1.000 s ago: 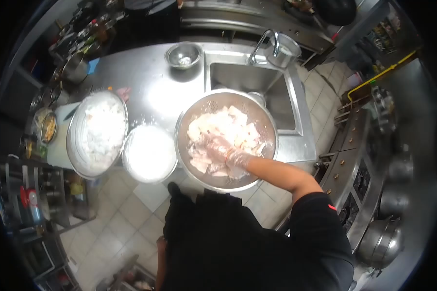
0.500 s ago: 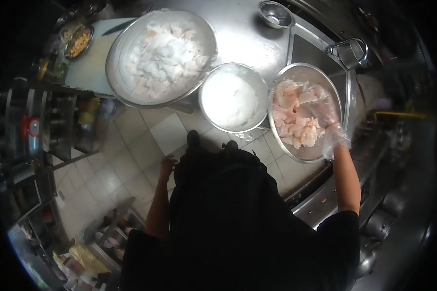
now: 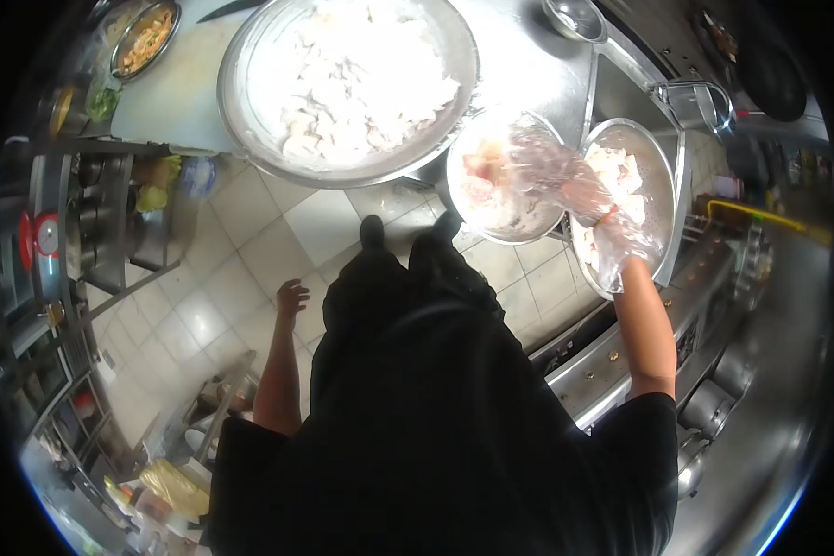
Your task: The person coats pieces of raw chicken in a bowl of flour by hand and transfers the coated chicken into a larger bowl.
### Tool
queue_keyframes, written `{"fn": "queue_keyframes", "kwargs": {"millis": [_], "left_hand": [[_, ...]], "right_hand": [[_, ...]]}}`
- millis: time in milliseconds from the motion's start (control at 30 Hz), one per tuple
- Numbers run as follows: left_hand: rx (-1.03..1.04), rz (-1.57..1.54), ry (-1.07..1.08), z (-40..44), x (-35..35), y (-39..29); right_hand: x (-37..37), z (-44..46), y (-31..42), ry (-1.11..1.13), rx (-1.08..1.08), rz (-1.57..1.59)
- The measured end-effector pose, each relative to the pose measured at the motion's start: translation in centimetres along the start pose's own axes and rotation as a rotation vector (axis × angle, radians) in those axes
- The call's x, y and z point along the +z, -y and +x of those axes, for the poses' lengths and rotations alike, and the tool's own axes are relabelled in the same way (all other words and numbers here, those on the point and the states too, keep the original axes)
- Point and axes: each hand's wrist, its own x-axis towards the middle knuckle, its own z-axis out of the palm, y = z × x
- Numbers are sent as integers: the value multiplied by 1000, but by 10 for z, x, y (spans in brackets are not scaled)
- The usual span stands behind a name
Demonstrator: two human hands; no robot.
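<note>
My right hand (image 3: 551, 176), in a clear plastic glove, reaches over the middle metal bowl (image 3: 519, 233), which has white powder inside. Pale pink raw meat pieces (image 3: 484, 174) are at its fingertips, low over the powder; motion blurs the fingers. Under my right wrist stands another metal bowl (image 3: 660, 176) with more raw meat pieces (image 3: 618, 170). My left hand (image 3: 292, 296) is bare and hangs beside my leg above the floor, fingers loosely apart and holding nothing. A large metal bowl (image 3: 241, 130) holds several white-coated pieces (image 3: 361, 88).
A cutting board (image 3: 171, 102) with a dark knife (image 3: 227, 9) lies at the upper left, near an oval dish of orange-brown food (image 3: 145, 42). A small metal bowl (image 3: 574, 18) and a faucet (image 3: 704, 104) are at the upper right. Shelving (image 3: 111, 222) stands left of the tiled floor.
My right hand has moved left from the right bowl to the middle bowl, bringing raw meat pieces. My left hand has swung slightly outward. The view has shifted.
</note>
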Motion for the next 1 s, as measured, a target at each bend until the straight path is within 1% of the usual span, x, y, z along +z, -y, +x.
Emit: {"fn": "queue_keyframes", "kwargs": {"millis": [33,100,133,167,200,233,267,300,333,367,400,433,467,500,533,567,633,667,700,767,800,833,900,933,967,1000], "left_hand": [[-13,-2,-5,0,2,1],[19,104,67,0,11,1],[2,85,78,4,14,4],[2,88,79,1,18,4],[10,77,88,-2,24,1],[22,68,96,-3,29,-4],[106,238,111,-3,33,-7],[100,270,64,-10,40,-14],[478,503,99,27,24,26],[860,730,139,62,8,66],[865,740,150,54,8,59],[530,568,150,37,16,39],[199,391,143,23,23,17],[210,397,148,10,28,-4],[65,294,102,-2,31,-22],[-84,186,55,-6,32,-29],[-40,129,65,7,21,-21],[-4,87,78,8,14,-14],[-15,78,71,8,9,-7],[-17,98,58,11,7,-4],[-33,100,48,9,7,-2],[-29,105,51,6,8,-4],[-90,148,72,-3,13,-10],[-81,180,59,-4,16,-10],[-80,192,63,-4,17,-10],[-65,181,81,-4,16,-11]], "right_hand": [[-5,3,-4,1,7,-10],[-9,4,-14,-1,20,-26],[5,9,-23,-97,-113,-215],[19,16,-23,-99,-112,-213],[33,26,-20,-30,5,-417],[41,35,-29,-4,60,-515],[49,44,-37,28,112,-614],[59,52,-69,-118,-120,-901],[68,56,-86,-269,-356,-1180],[75,55,-74,-277,-350,-1174],[81,51,-51,-133,-134,-1125],[83,48,-38,7,76,-1064],[77,50,-44,-10,79,-1062],[69,57,-55,-56,-3,-1180],[61,59,-61,-97,-89,-1298],[55,55,-54,-98,-95,-1302],[40,41,-37,-366,-404,-1252],[36,34,-32,-248,-493,-1236],[37,27,-27,-231,-494,-1234],[39,11,-7,51,-360,-1014],[49,9,2,39,-363,-1102],[55,14,-1,31,-361,-1101],[65,28,-22,139,-524,-1318],[67,36,-47,99,-618,-1325],[69,39,-45,88,-611,-1320],[72,40,-41,179,-420,-1292]]}}
